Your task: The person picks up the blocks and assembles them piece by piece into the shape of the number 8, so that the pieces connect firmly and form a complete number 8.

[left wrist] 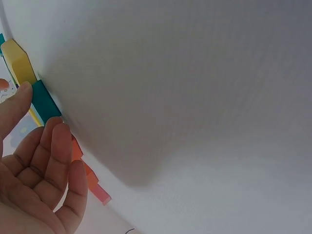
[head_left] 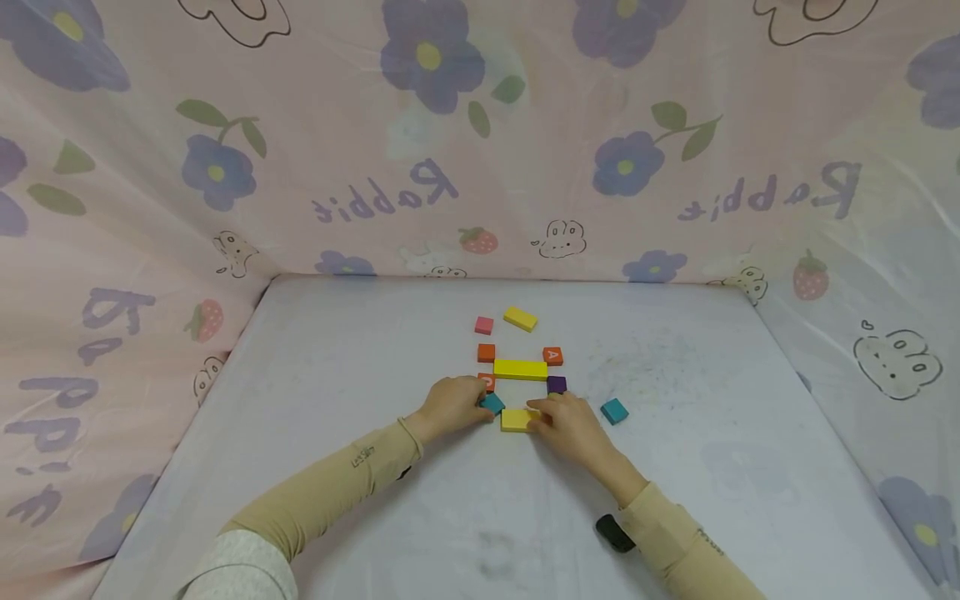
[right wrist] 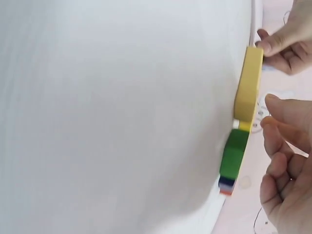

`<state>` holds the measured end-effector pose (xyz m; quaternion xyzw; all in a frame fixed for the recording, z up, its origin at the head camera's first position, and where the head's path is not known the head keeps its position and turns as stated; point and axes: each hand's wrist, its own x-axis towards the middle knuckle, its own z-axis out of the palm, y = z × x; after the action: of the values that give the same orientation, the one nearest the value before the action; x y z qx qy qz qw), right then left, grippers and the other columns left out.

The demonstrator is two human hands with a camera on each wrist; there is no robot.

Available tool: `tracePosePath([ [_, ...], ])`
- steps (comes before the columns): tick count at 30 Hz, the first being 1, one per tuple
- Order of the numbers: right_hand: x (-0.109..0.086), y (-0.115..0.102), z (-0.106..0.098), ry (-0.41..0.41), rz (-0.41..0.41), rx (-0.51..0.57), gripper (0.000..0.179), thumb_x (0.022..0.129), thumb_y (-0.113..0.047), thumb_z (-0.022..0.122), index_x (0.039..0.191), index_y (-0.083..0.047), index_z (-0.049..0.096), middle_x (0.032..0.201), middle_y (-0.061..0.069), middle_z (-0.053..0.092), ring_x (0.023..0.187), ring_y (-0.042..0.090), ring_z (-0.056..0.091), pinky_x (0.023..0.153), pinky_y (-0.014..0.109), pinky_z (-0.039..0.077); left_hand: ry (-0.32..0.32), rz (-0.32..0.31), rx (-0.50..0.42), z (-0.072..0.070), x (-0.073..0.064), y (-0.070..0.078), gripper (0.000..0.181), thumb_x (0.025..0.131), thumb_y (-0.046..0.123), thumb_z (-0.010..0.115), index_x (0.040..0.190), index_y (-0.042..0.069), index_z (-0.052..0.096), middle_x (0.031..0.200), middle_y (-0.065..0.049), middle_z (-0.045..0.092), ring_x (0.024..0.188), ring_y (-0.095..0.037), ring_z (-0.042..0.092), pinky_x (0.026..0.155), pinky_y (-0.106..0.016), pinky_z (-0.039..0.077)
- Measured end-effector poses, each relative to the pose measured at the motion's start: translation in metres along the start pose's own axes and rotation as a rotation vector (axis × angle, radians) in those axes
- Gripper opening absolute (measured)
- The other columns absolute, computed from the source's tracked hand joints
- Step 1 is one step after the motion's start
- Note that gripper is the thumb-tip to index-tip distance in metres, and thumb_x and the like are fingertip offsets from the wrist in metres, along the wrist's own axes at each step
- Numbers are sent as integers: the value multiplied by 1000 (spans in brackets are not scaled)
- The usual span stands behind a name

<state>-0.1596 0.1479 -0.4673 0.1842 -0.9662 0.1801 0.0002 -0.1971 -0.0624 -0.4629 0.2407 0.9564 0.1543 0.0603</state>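
Observation:
My left hand (head_left: 452, 406) pinches a small teal block (head_left: 492, 404) between thumb and fingers. In the left wrist view the thumb is at one end of that teal block (left wrist: 46, 102) and the fingertips at the other. Next to it lies a flat yellow block (head_left: 516, 420). My right hand (head_left: 572, 427) is over the right end of this yellow block, its fingers loosely bent with a gap before the thumb. A green block (right wrist: 234, 153) stands beside these fingers in the right wrist view; the hand hides it in the head view.
Beyond the hands lie a long yellow block (head_left: 521, 369), orange blocks (head_left: 486, 352), an orange lettered block (head_left: 552, 356) and a purple block (head_left: 557, 384). Farther back are pink (head_left: 484, 325) and yellow (head_left: 521, 318) blocks. Another teal block (head_left: 614, 411) lies right; a black object (head_left: 615, 533) is by the right sleeve.

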Motion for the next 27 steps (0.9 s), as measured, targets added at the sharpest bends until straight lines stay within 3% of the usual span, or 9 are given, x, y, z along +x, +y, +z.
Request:
tracePosePath([
  [16, -15, 55, -38, 91, 119, 6, 27, 84, -20, 68, 107, -6, 69, 63, -1, 51, 63, 15, 41, 58, 27, 30, 9, -5, -12, 2, 2, -1, 33, 74, 35, 77, 71, 12, 54, 62, 4, 44, 56, -8, 39, 50, -19, 26],
  [27, -33, 86, -56, -10, 199, 64, 36, 84, -16, 65, 117, 0, 62, 77, 4, 57, 64, 15, 41, 57, 27, 33, -1, -15, -17, 3, 1, 0, 33, 75, 35, 77, 71, 12, 53, 62, 4, 44, 56, -8, 39, 50, -19, 26],
])
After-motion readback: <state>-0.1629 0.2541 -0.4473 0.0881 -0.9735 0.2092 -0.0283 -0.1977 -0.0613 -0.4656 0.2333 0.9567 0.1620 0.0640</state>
